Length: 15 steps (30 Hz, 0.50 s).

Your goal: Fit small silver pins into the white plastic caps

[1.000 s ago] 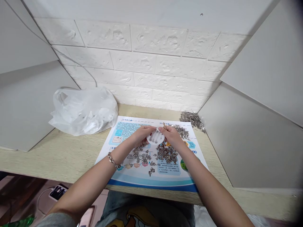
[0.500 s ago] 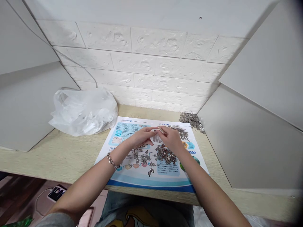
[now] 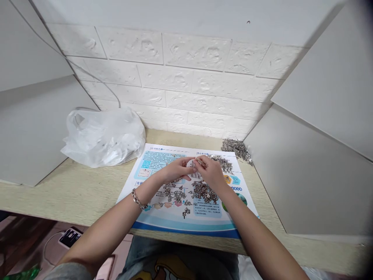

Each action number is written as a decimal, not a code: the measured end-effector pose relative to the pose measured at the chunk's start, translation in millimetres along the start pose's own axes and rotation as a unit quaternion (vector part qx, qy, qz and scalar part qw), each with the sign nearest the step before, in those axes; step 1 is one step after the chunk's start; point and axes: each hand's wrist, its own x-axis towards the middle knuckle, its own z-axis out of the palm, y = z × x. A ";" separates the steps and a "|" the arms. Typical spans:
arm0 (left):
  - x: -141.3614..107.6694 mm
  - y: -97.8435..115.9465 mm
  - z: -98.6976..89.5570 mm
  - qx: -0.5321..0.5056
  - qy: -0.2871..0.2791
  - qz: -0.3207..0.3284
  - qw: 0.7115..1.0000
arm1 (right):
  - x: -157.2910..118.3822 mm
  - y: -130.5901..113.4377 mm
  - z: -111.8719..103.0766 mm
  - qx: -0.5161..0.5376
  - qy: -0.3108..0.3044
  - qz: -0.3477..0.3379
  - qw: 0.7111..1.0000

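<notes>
Above the printed sheet [image 3: 175,223], my left hand [image 3: 179,170] holds a small white piece [image 3: 194,171] with light ridges or slots between its thumb and fingers. My right hand [image 3: 207,168] is pinched at the upper right of that piece, and what its fingertips grip is too small to make out. Below the hands on the sheet lie a dense pile of small metal parts [image 3: 204,191] and a looser scatter of them [image 3: 178,195]. Another pile [image 3: 223,163] lies behind my right hand.
A white plastic bag [image 3: 105,136] sits at the back left of the wooden table [image 3: 72,194]. More metal parts [image 3: 236,149] are heaped at the back right, near grey side panels [image 3: 317,171]. A phone [image 3: 70,237] lies below the table at left.
My left thumb has shifted down a little on the white piece, showing more of its face. My right fingers stay close to its upper edge.
</notes>
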 end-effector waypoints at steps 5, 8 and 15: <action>-0.2 -0.8 -0.8 -0.009 -0.002 0.009 1.000 | -1.3 -1.0 0.9 0.031 0.016 0.009 0.999; -0.2 -1.2 -1.1 -0.003 -0.002 0.011 1.000 | -1.4 -1.3 1.0 0.030 0.027 0.011 0.999; -0.4 -1.5 -0.8 0.001 0.002 0.013 1.000 | -1.5 0.4 2.9 -0.008 0.024 -0.011 1.000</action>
